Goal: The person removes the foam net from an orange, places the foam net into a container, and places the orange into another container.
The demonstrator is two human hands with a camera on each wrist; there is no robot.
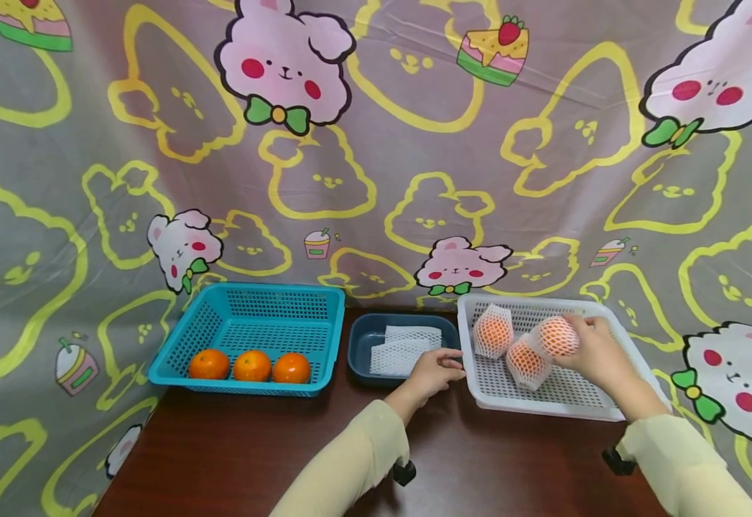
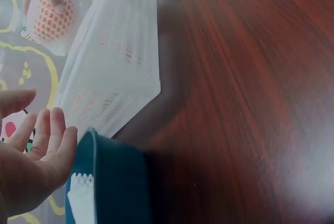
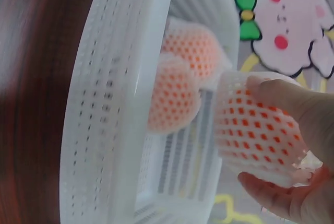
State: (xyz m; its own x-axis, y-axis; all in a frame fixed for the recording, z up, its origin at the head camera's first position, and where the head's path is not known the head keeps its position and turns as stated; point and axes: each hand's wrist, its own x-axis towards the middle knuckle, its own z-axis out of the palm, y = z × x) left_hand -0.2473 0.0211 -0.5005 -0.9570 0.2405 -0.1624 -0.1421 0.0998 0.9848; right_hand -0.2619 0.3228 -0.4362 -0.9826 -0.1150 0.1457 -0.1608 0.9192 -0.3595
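My right hand (image 1: pixel 594 352) grips an orange in a white foam net (image 1: pixel 557 337) over the white basket (image 1: pixel 569 403). In the right wrist view, thumb and fingers curl round the netted orange (image 3: pixel 258 130). Two more netted oranges, one at the basket's back left (image 1: pixel 493 332) and one nearer the middle (image 1: pixel 527 361), lie inside. My left hand (image 1: pixel 435 372) holds nothing and hovers between the dark blue tray (image 1: pixel 358 359) and the white basket's left side. Its fingers look relaxed and slightly bent in the left wrist view. White foam nets (image 1: pixel 396 357) lie flat in the tray.
A turquoise basket (image 1: pixel 333 337) stands on the left with three bare oranges (image 1: pixel 252 366) along its front. The baskets and tray stand in a row on the dark red-brown table (image 1: pixel 272 445). A patterned curtain (image 1: pixel 376 151) hangs right behind them.
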